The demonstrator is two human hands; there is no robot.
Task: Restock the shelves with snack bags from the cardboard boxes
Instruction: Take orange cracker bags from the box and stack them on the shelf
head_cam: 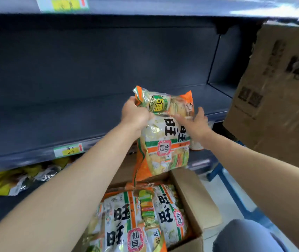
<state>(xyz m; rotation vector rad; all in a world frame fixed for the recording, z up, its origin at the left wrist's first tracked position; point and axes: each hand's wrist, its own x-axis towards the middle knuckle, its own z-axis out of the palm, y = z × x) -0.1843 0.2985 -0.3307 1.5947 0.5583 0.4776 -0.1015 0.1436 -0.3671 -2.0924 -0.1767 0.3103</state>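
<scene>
Dim, soft, perhaps motion-blurred; bowed wide-angle edges.

Bare dark shelf (90,113); lower shelf (3,202) w/ yellow bags (8,180).

The left hand (136,115) grips the upper left corner of an orange-and-white snack bag (165,135), held upright; the right hand (197,122) lies flat against its right side. Beyond both hands runs a bare grey shelf (94,113). Below them, an open cardboard box (195,195) holds more bags.
</scene>
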